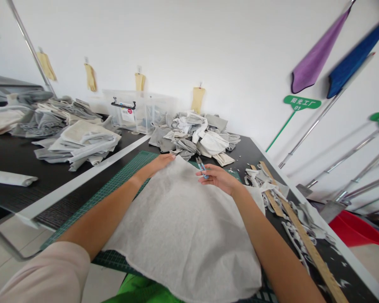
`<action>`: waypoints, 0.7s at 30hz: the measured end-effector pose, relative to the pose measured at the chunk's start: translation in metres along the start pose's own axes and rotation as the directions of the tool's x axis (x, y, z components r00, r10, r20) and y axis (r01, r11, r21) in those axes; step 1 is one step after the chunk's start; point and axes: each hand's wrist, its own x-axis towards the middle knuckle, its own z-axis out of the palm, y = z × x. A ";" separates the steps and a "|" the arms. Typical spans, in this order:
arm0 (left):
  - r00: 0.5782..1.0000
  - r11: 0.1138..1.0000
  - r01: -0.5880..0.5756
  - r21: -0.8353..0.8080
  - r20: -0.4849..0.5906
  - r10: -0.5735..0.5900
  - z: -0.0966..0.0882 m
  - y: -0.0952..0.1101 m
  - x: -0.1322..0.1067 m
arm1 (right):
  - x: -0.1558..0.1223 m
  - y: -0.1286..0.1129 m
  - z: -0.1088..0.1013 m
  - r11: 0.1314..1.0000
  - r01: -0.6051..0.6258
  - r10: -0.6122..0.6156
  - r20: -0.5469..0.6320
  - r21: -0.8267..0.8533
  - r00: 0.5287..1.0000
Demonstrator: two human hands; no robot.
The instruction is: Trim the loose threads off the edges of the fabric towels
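A light grey cloth (183,223) spreads over the green cutting mat (97,206) and hangs past the table's near edge. My left hand (163,163) pinches the cloth's far corner between thumb and fingers. In my right hand (219,179) I hold small thread snips (202,167) with blue handles, their blades pointing away from me. The snips are just to the right of that far corner, above the cloth. Behind both hands lies a loose heap of grey and white cloths (192,134).
Folded cloths (85,141) are stacked at the left, near a clear plastic bin (135,111). Wooden strips (303,235) and cut fabric scraps (306,219) lie along the right side. A red bucket (355,229) stands beyond the table's right edge.
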 end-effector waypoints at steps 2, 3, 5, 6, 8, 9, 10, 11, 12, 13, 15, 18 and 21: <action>0.998 0.991 -0.060 0.118 0.019 0.058 0.002 -0.003 0.002 | 0.013 -0.003 0.015 0.999 -0.028 0.029 0.054 -0.031 0.998; 0.996 0.981 -0.086 0.171 0.033 0.082 0.003 -0.006 0.003 | 0.020 -0.005 0.021 0.998 -0.042 0.045 0.069 -0.041 0.997; 0.992 0.964 -0.124 0.236 0.059 0.113 0.004 -0.010 0.005 | 0.033 -0.010 0.034 0.997 -0.057 0.060 0.073 -0.044 0.996; 0.989 0.959 -0.140 0.247 0.071 0.126 0.005 -0.013 0.006 | 0.039 -0.012 0.040 0.998 -0.050 0.053 0.065 -0.036 0.997; 0.986 0.956 -0.162 0.243 0.085 0.145 0.006 -0.017 0.007 | 0.052 -0.011 0.052 1.000 -0.006 0.006 0.017 0.009 1.000; 0.986 0.957 -0.164 0.238 0.082 0.148 0.006 -0.018 0.006 | 0.058 -0.009 0.057 0.999 0.031 -0.030 -0.025 0.045 0.999; 0.987 0.958 -0.159 0.237 0.070 0.147 0.007 -0.019 0.005 | 0.065 -0.004 0.062 0.994 0.068 -0.062 -0.079 0.082 0.995; 0.989 0.960 -0.146 0.240 0.049 0.138 0.007 -0.020 0.003 | 0.071 0.002 0.067 0.987 0.105 -0.088 -0.139 0.118 0.986; 0.992 0.961 -0.123 0.247 0.021 0.121 0.007 -0.020 0.002 | 0.077 0.010 0.071 0.980 0.138 -0.108 -0.201 0.142 0.974; 0.995 0.963 -0.099 0.252 -0.006 0.104 0.008 -0.019 0.000 | 0.082 0.018 0.074 0.976 0.159 -0.116 -0.259 0.150 0.959; 0.995 0.962 -0.086 0.260 -0.021 0.095 0.009 -0.019 -0.003 | 0.092 0.037 0.078 0.975 0.189 -0.134 -0.368 0.116 0.920; 0.986 0.948 -0.162 0.272 0.016 0.164 0.010 -0.021 -0.003 | 0.098 0.059 0.080 0.978 0.209 -0.183 -0.450 0.007 0.874; 0.973 0.947 -0.232 0.221 0.044 0.228 0.011 -0.025 0.000 | 0.096 0.068 0.078 0.973 0.217 -0.232 -0.389 -0.084 0.892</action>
